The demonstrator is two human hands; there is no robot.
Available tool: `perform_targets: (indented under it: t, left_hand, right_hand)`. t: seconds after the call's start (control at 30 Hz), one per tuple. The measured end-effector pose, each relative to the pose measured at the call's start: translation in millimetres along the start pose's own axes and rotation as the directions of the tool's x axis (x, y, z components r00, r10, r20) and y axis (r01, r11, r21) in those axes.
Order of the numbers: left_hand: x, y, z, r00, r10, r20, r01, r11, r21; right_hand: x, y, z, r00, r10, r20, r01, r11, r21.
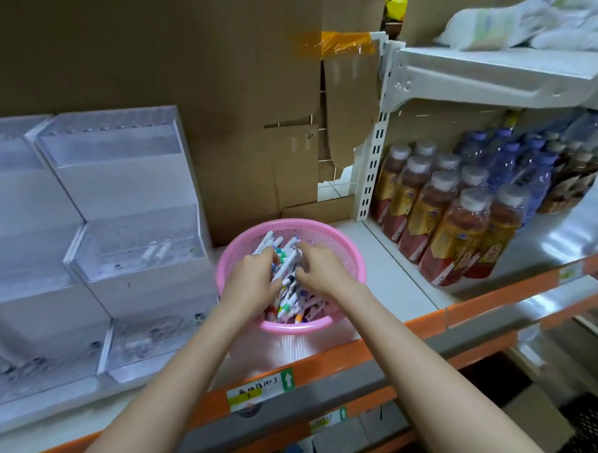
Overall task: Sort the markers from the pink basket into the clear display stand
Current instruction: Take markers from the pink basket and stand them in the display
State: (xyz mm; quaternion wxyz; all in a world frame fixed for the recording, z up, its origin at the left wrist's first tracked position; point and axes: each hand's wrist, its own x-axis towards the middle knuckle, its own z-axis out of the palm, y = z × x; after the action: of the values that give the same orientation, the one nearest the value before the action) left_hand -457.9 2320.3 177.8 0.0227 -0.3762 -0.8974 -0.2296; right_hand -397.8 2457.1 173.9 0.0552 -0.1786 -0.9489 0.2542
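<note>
Both hands are down in the pink basket (358,258). The left hand (253,279) has its fingers curled round a bundle of markers (286,264), and the right hand (321,270) closes on the same bundle from the other side, fingers over the top and thumb underneath. These are white-barrelled markers with coloured caps (green, blue, orange and black among them). More lie loose beneath the hands, filling the bottom of the basket. Any print on the barrels is too small to read.

Just left of the gripping hands stands the clear display stand (128,186), stepped in tiers. Two pale markers seem to lie in its middle tier. A second stand (16,211) sits further left, touching the first.

Toward the person from the grip, the orange shelf edge carries a price label (251,392) in white and yellow with a green arrow. Its writing is blurred beyond reading.

Right of the grip, past a white upright, stand bottles (455,233) of reddish drink with white caps and yellow-and-red labels whose brand is illegible. Blue-capped water bottles (513,155) stand behind them.

Beyond the hands rises cardboard (145,44), patched with orange tape (337,45).
</note>
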Motion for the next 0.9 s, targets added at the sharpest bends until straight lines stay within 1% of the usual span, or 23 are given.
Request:
perform_targets:
  t: [0.07, 0.2, 0.33, 0.43, 0.57, 0.63, 0.77, 0.9]
  left_hand:
    - [1, 0, 0, 1.000, -0.016, 0.019, 0.016, 1.000, 0.011]
    - [0, 6, -5, 0.993, -0.083, 0.078, 0.080, 0.996, 0.044]
    - [-3, 3, -6, 0.993, -0.115, 0.041, 0.117, 0.992, -0.049]
    - [-4, -3, -11, 0.994, -0.111, -0.011, 0.108, 0.984, -0.144]
    - [-9, -7, -15, 0.985, -0.084, -0.152, 0.039, 0.960, -0.278]
    - [-13, -7, -17, 0.979, -0.067, -0.195, 0.002, 0.948, -0.318]
    - [-20, -4, -24, 0.969, 0.017, -0.246, -0.089, 0.954, -0.286]
    - [-31, 3, -42, 0.944, 0.029, -0.327, -0.130, 0.949, -0.289]
  right_hand:
    - [-1, -3, 0, 1.000, -0.025, -0.012, 0.025, 0.999, 0.026]
    - [-2, -10, 1, 0.997, -0.002, -0.074, 0.013, 0.988, 0.151]
    - [-2, -14, 7, 0.990, 0.085, -0.116, -0.050, 0.961, 0.273]
    - [-4, -16, 6, 0.990, 0.086, -0.113, -0.046, 0.948, 0.315]
    - [-7, -22, 4, 0.987, 0.033, -0.155, 0.022, 0.940, 0.342]
    - [-10, -27, 4, 0.981, -0.008, -0.192, 0.080, 0.926, 0.370]
    - [-21, -38, 2, 0.955, -0.120, -0.272, 0.213, 0.914, 0.346]
    - [-29, -52, 1, 0.911, -0.200, -0.360, 0.333, 0.872, 0.358]
